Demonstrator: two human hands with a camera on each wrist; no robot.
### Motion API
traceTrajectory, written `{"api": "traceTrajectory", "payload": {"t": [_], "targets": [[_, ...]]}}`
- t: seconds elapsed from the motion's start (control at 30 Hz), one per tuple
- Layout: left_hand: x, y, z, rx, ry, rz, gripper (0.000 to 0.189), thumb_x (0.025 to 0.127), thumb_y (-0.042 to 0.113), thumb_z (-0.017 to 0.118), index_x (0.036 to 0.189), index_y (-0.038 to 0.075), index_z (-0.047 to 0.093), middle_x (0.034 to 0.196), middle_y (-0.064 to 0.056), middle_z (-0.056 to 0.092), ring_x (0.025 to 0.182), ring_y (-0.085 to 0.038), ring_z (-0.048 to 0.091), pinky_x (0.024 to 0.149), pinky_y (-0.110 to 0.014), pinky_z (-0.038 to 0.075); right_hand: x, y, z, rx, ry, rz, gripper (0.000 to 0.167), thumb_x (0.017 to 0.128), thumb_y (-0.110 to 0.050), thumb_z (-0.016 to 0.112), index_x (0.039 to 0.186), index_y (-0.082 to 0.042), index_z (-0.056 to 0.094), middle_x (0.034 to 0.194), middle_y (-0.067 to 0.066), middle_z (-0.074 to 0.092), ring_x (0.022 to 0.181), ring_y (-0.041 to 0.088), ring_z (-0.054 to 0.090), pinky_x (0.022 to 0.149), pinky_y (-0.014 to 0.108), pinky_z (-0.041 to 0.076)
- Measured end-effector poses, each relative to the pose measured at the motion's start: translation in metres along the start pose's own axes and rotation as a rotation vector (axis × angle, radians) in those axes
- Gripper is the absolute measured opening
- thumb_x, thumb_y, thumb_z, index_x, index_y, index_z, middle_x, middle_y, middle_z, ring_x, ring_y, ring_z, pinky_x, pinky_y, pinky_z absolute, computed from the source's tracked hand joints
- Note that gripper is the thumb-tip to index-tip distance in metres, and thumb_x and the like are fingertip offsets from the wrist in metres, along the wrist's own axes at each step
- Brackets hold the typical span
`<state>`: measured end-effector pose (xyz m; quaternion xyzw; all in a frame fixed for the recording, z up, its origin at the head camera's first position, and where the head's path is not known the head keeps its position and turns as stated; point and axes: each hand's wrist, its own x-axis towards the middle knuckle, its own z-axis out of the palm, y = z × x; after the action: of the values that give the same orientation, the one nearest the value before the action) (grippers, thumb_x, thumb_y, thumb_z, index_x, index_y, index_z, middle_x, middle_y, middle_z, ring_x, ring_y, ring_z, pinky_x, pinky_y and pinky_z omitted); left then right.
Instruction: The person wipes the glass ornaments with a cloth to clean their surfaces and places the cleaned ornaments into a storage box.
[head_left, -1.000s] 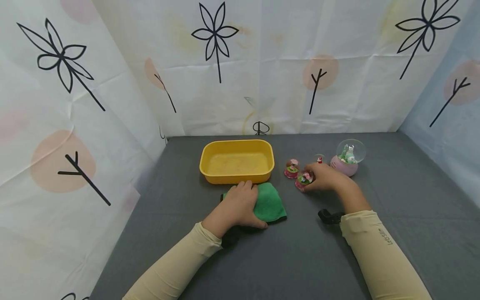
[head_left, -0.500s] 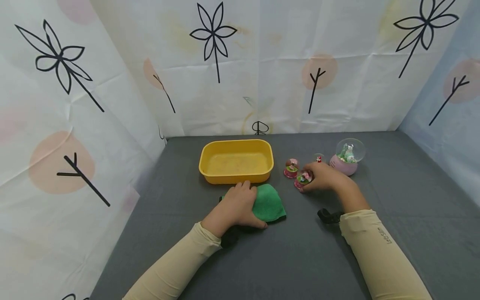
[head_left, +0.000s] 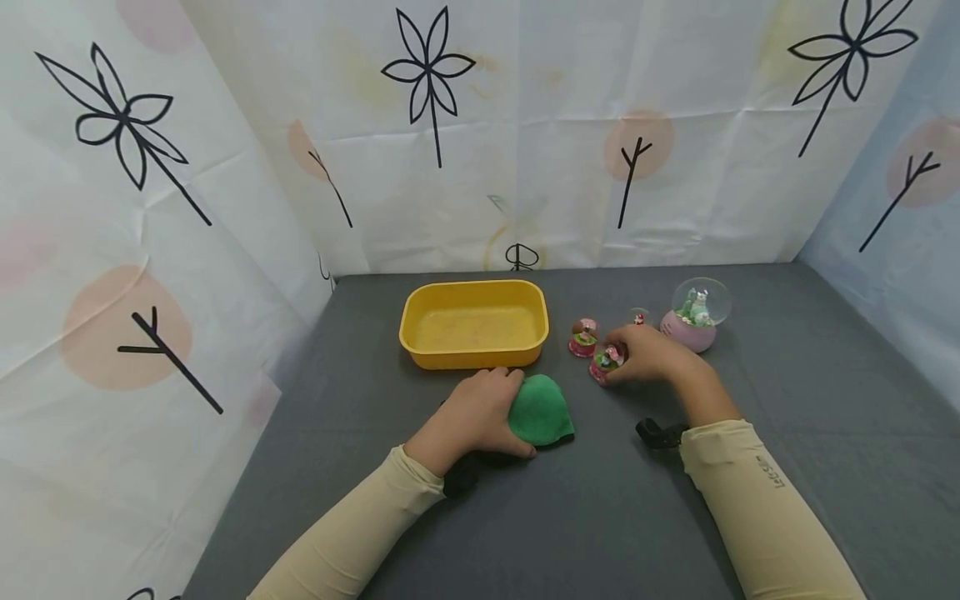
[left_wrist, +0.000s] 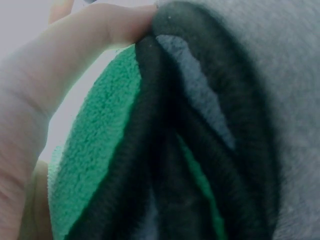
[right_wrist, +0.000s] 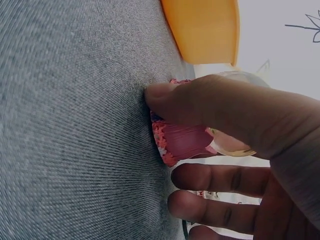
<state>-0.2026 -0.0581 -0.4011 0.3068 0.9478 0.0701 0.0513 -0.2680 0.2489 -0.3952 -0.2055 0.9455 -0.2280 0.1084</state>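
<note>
My left hand (head_left: 480, 412) grips a green cloth (head_left: 542, 412) in front of the yellow tub. The left wrist view shows the cloth's dark-edged folds (left_wrist: 155, 125) bunched beneath the fingers, with grey showing inside one fold. Farther right, my right hand (head_left: 656, 357) holds a small snow globe (head_left: 607, 360) by its side. Close up in the right wrist view, the thumb lies across the globe's pink base (right_wrist: 185, 142), which is right at the table surface. Just left of it stands another small snow globe (head_left: 582, 337).
The yellow tub (head_left: 474, 358) stands at the back of the grey table (head_left: 585, 517). A larger snow globe with a pink base (head_left: 688, 333) sits right of my right hand. Another small clear dome (head_left: 639, 315) shows partly behind that hand. A black strap (head_left: 660, 433) hangs by the right wrist.
The left fingers have drawn in slightly, and the green cloth has bunched up and rises more beside the hand. The right hand and its snow globe have stayed in place.
</note>
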Motion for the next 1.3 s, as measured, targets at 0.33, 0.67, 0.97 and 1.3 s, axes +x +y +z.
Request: {"api": "traceTrajectory", "payload": {"t": [0.33, 0.67, 0.97, 1.3], "targets": [[0.001, 0.0, 0.001, -0.078, 0.017, 0.077, 0.076, 0.072, 0.057, 0.094, 0.127, 0.016, 0.062, 0.109, 0.002, 0.069, 0.094, -0.013, 0.063, 0.086, -0.034, 0.06, -0.002, -0.006, -0.002, 0.044, -0.006, -0.01, 0.05, 0.08, -0.021, 0.088, 0.121, 0.001, 0.07, 0.097, 0.005, 0.069, 0.08, 0.016, 0.058, 0.07, 0.032, 0.05], [0.002, 0.0, 0.001, -0.084, 0.032, 0.116, 0.065, 0.073, 0.053, 0.094, 0.118, 0.018, 0.062, 0.102, 0.004, 0.068, 0.089, -0.011, 0.061, 0.081, -0.033, 0.059, -0.006, -0.018, -0.009, 0.047, 0.086, -0.049, 0.039, 0.08, -0.023, 0.09, 0.109, -0.004, 0.072, 0.095, 0.005, 0.071, 0.083, 0.018, 0.063, 0.071, 0.031, 0.053], [0.003, -0.003, 0.001, -0.116, 0.059, 0.147, 0.058, 0.074, 0.046, 0.095, 0.114, 0.02, 0.062, 0.099, 0.007, 0.067, 0.086, -0.009, 0.061, 0.078, -0.031, 0.057, -0.007, -0.018, -0.012, 0.054, 0.073, -0.031, 0.047, 0.081, -0.021, 0.088, 0.121, -0.002, 0.073, 0.102, 0.006, 0.073, 0.085, 0.02, 0.065, 0.072, 0.033, 0.055], [0.0, -0.005, -0.009, -0.231, 0.119, 0.171, 0.057, 0.075, 0.04, 0.093, 0.118, 0.02, 0.061, 0.1, 0.009, 0.064, 0.087, -0.009, 0.06, 0.078, -0.03, 0.056, -0.011, -0.021, -0.015, 0.055, 0.124, -0.075, 0.034, 0.08, -0.018, 0.088, 0.108, -0.007, 0.072, 0.091, 0.003, 0.07, 0.077, 0.018, 0.063, 0.068, 0.033, 0.053]]}}
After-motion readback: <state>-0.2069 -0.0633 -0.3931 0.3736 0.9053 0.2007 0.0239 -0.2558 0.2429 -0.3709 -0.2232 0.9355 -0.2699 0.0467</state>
